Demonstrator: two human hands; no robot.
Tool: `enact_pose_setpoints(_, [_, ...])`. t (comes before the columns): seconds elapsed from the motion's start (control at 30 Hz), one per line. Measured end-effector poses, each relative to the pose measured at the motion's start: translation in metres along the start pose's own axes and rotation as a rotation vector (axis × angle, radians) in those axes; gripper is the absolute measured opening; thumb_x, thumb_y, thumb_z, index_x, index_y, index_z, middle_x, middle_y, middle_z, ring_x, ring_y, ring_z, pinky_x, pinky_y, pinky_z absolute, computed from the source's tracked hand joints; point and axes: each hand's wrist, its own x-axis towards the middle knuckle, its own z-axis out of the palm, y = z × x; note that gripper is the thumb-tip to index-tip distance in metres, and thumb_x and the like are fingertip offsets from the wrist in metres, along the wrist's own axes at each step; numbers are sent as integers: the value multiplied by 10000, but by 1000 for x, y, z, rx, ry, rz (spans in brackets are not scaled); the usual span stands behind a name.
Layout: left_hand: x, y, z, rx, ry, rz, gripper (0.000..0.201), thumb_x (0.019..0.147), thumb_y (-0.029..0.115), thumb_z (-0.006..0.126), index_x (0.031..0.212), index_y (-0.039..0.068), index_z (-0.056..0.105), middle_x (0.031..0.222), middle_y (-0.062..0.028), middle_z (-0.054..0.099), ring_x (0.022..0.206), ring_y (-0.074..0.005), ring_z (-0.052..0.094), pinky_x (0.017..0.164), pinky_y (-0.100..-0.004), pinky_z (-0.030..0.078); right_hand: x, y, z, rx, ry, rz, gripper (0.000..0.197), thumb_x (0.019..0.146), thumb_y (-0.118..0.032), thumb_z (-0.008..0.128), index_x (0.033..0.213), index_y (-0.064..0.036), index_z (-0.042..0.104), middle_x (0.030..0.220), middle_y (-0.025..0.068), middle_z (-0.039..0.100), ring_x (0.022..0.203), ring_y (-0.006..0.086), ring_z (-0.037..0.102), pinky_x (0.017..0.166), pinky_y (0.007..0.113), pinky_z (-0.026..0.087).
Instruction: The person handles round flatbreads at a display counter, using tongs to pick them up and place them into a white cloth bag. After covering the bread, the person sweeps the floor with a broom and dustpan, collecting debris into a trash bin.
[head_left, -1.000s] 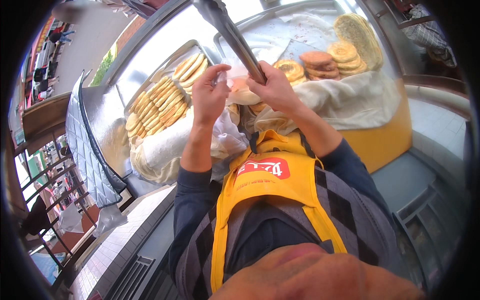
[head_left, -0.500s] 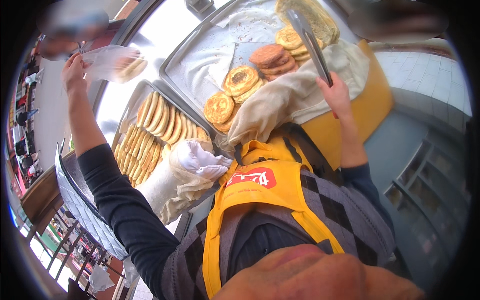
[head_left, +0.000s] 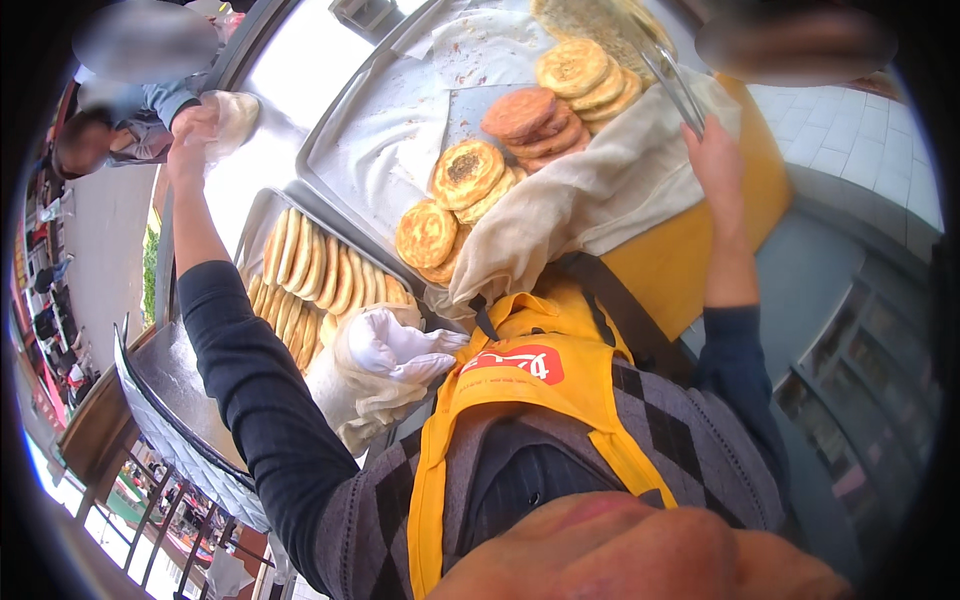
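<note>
Bag looks cloudy white, left hand unclear in grip, right hand gripping tongs

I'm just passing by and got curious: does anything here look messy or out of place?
Nothing looks plainly damaged, only a little untidy. The beige cloth lies bunched along the round breads rather than flat, and the white liner beside them is wrinkled, with brown specks that could be crumbs.

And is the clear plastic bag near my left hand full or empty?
Not empty: a pale shape shows through the clear plastic bag beside your left hand. How full, I can't tell.
</note>
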Motion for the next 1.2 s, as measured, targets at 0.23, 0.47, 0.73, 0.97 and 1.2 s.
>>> enact_pose_setpoints(0.23, [-152,65,-45,-236,12,190,573,916,173,696,1433,-4,522,1279,-194,658,1162,-289,641,988,-360,490,17,37,6,214,-112,-59,372,930,-374,679,1001,-14,624,890,251,680,862,461,654,728,517,506])
enact_pose_setpoints(0.47, [-442,79,-69,-890,-360,-173,318,1007,26,574,1313,-58,588,1191,-141,686,1006,-190,689,928,-314,536,52,50,-27,196,-90,-132,439,908,-422,690,1064,-12,662,926,259,691,897,453,657,794,500,511])
enact_pose_setpoints(0.73, [-552,90,-80,-936,162,-128,209,1015,6,537,1193,-38,639,1056,-84,693,880,-149,663,845,-274,517,169,101,10,210,-322,-17,527,936,-506,661,905,20,641,816,171,673,740,261,668,692,396,521])
enact_pose_setpoints(0.97, [-618,56,-86,-501,454,-102,169,968,-31,575,1106,-13,671,990,-97,684,814,-173,656,788,-290,530,170,61,0,338,-360,-185,486,951,-449,664,835,19,603,715,108,617,652,193,599,612,366,472])
enact_pose_setpoints(1.2, [-632,64,-78,-252,548,-52,175,928,-46,595,1078,-11,678,1012,-140,689,869,-247,671,785,-328,542,184,64,25,185,-222,-281,570,941,-499,640,909,69,660,779,214,667,746,363,647,744,460,499])
